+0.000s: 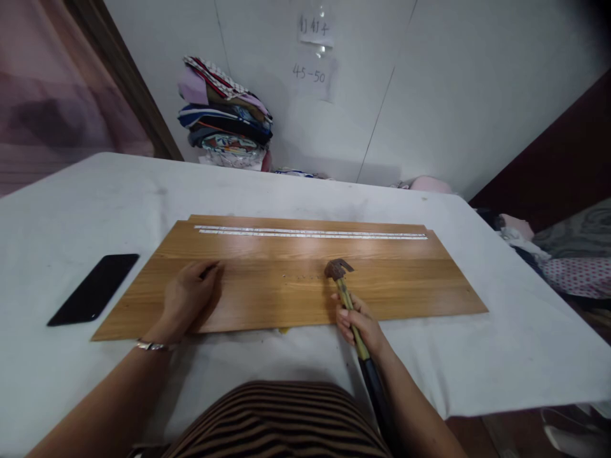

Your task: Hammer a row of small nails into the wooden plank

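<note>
A long wooden board (405,286) lies across the white-covered table (62,210). My right hand (359,323) is closed round the handle of a claw hammer (338,270), whose rusty head rests on the board at the end of a short row of small nails (300,277). My left hand (188,296) rests on the board to the left, fingers curled, pinching something small and dark that I cannot make out. Two thin silvery strips (310,233) run along the board's far edge.
A black phone (93,288) lies face down on the table left of the board. A pile of folded cloth (224,114) stands against the back wall. Handwritten paper notes (312,54) hang on the wall. Bedding and clothes (568,254) lie off the table's right side.
</note>
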A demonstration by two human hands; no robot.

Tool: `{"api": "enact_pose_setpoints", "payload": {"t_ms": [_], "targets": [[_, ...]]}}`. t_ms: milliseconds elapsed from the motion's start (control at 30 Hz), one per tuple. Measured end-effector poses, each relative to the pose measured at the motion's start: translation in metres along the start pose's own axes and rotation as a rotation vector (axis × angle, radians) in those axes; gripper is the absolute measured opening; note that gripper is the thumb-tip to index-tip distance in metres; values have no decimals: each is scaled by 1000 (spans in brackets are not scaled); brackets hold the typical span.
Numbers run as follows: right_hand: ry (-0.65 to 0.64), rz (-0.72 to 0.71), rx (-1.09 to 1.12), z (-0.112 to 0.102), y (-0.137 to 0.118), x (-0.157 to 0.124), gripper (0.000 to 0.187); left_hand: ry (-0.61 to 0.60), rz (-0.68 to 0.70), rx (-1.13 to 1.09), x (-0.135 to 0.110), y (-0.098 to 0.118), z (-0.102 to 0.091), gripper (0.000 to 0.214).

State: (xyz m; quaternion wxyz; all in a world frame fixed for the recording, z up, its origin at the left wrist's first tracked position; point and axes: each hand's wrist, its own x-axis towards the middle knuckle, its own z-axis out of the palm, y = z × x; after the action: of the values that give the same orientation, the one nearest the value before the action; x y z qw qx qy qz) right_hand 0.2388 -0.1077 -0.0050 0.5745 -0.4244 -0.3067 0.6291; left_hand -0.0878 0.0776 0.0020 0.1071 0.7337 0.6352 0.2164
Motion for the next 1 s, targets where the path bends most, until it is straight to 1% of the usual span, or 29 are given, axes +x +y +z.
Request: {"api": "enact_pose_setpoints", "payload": {"t_ms": [133, 367, 567, 767, 900, 1000], "targets": [[-8, 2, 4, -1, 1, 0, 38, 27, 29, -19, -1, 1, 0, 42], [-7, 25, -11, -1, 1, 0, 38, 38, 18, -47, -2, 3, 0, 44], [16, -25, 3, -4, 5, 0, 36, 61, 57, -62, -1, 0, 3, 39], [7, 2, -8, -5, 4, 2, 38, 54, 67, -69, -2, 2, 1, 38], [23, -13, -11, -5, 5, 1, 36, 29, 44, -62, -2, 1, 2, 36], [4, -27, -13, -3, 3, 0, 36, 40, 42, -63, -1, -1, 3, 35]]}}
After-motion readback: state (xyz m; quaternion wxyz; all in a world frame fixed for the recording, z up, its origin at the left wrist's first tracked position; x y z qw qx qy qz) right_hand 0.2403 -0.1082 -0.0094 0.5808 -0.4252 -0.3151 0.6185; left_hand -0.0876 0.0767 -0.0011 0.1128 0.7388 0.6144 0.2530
